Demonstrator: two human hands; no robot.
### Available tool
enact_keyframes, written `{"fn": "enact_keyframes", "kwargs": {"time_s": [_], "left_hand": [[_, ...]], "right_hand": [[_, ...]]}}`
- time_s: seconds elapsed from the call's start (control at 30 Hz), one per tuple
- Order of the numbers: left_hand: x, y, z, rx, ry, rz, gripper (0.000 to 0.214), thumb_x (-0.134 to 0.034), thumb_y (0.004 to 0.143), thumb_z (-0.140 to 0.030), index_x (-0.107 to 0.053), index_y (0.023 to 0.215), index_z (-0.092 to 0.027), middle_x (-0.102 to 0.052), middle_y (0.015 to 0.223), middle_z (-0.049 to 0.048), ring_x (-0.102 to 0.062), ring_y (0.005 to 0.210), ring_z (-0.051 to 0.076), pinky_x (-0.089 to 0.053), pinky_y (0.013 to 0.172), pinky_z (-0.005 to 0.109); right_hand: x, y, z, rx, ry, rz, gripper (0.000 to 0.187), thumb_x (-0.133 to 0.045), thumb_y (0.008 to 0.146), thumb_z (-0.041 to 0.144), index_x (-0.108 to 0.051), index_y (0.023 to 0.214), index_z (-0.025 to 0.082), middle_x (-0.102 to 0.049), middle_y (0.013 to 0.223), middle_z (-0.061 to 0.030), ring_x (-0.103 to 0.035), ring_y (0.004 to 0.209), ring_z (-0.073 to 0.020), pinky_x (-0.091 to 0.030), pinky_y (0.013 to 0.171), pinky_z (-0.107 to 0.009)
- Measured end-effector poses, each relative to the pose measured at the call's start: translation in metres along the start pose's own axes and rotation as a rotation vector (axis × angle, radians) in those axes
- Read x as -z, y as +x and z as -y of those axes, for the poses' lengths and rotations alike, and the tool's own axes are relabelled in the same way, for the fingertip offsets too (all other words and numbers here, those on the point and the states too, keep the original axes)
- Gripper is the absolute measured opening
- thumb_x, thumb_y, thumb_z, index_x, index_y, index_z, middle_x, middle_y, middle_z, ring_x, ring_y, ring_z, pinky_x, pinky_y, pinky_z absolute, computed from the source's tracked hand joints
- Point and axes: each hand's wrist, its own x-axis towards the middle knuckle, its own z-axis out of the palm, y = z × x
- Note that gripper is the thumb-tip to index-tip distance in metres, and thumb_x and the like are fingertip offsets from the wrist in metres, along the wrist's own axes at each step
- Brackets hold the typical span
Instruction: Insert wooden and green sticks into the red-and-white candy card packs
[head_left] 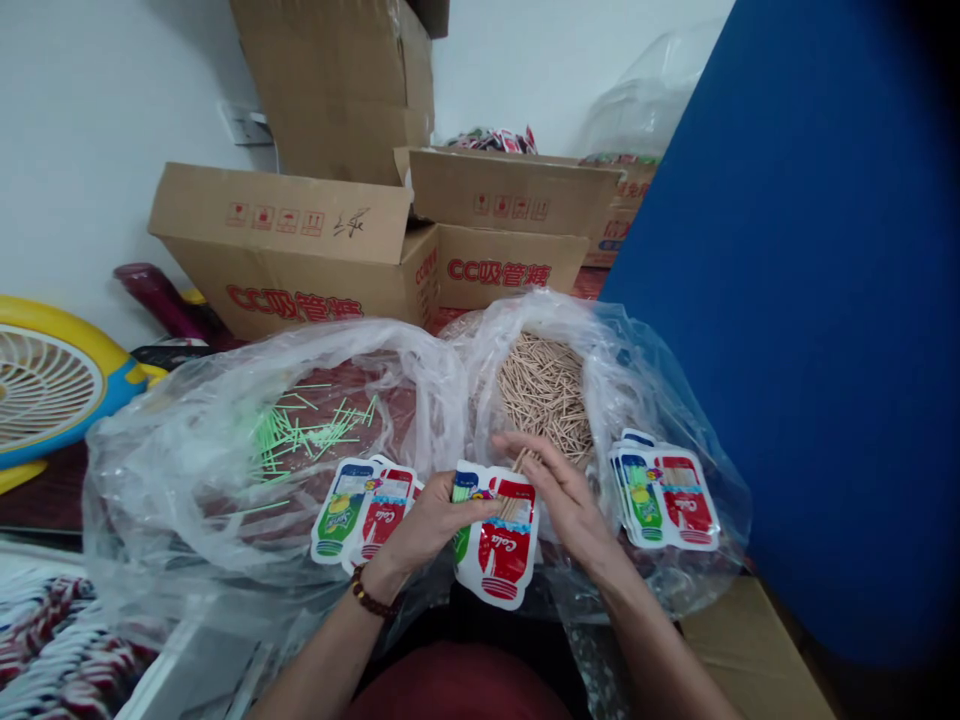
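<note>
My left hand [427,525] grips a bottle-shaped twin pouch [496,550], green on one half and red "Cola" on the other. My right hand [559,490] pinches a few tan sticks [519,462] at the pouch's open top. Behind it, a clear plastic bag holds a heap of tan sticks [544,390]. A second clear bag to the left holds scattered green sticks [300,430]. Similar pouches [364,510] lie left of my left hand, and a stack of pouches [664,490] rests to the right.
Open cardboard boxes [300,250] with red print stand behind the bags against a white wall. A blue panel [810,300] fills the right side. A yellow and blue fan [52,385] lies at the far left. A striped cloth [45,640] shows bottom left.
</note>
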Motion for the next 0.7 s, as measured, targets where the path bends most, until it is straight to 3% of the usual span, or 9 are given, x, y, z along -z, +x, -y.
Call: {"fn": "enact_keyframes", "kwargs": {"time_s": [0.13, 0.23, 0.33, 0.47, 0.7], "left_hand": [[0.000, 0.004, 0.002, -0.054, -0.004, -0.029, 0.019, -0.076, 0.071, -0.027, -0.072, 0.081, -0.011, -0.073, 0.078, 0.0044, -0.063, 0.069, 0.015, -0.048, 0.069, 0.025], [0.000, 0.005, 0.001, -0.043, -0.024, -0.047, 0.020, -0.077, 0.070, -0.027, -0.073, 0.081, -0.011, -0.073, 0.076, 0.0048, -0.064, 0.066, 0.015, -0.048, 0.066, 0.025], [0.001, 0.004, -0.002, -0.016, -0.049, -0.059, 0.021, -0.078, 0.068, -0.028, -0.072, 0.079, -0.010, -0.072, 0.072, 0.0051, -0.063, 0.062, 0.016, -0.048, 0.061, 0.025], [0.000, 0.004, -0.004, 0.004, -0.062, -0.072, 0.022, -0.079, 0.066, -0.028, -0.071, 0.075, -0.011, -0.070, 0.068, 0.0033, -0.062, 0.058, 0.014, -0.047, 0.057, 0.023], [0.001, 0.004, -0.002, 0.007, -0.090, -0.132, 0.025, -0.082, 0.062, -0.025, -0.067, 0.077, -0.012, -0.071, 0.071, 0.0022, -0.064, 0.059, 0.014, -0.050, 0.057, 0.023]], "right_hand": [[0.006, -0.004, 0.003, 0.050, -0.271, 0.167, 0.036, -0.057, 0.088, 0.029, -0.059, 0.124, 0.029, -0.055, 0.134, -0.0020, -0.046, 0.127, -0.0220, -0.026, 0.112, -0.039], [0.010, -0.003, -0.006, -0.003, -0.145, 0.069, 0.038, -0.060, 0.086, 0.029, -0.058, 0.123, 0.029, -0.059, 0.128, -0.0028, -0.052, 0.119, -0.0204, -0.036, 0.105, -0.037], [0.009, -0.004, -0.023, -0.164, 0.089, 0.035, 0.036, -0.068, 0.079, 0.029, -0.061, 0.115, 0.027, -0.069, 0.107, -0.0011, -0.064, 0.095, -0.0179, -0.050, 0.084, -0.031], [0.000, -0.010, -0.039, -0.275, 0.242, 0.059, 0.028, -0.074, 0.072, 0.027, -0.066, 0.099, 0.023, -0.072, 0.088, 0.0013, -0.066, 0.075, -0.0158, -0.051, 0.072, -0.028], [-0.003, -0.008, -0.037, -0.289, 0.238, 0.004, 0.028, -0.079, 0.065, 0.027, -0.071, 0.091, 0.021, -0.074, 0.088, -0.0005, -0.067, 0.074, -0.0182, -0.052, 0.073, -0.032]]}}
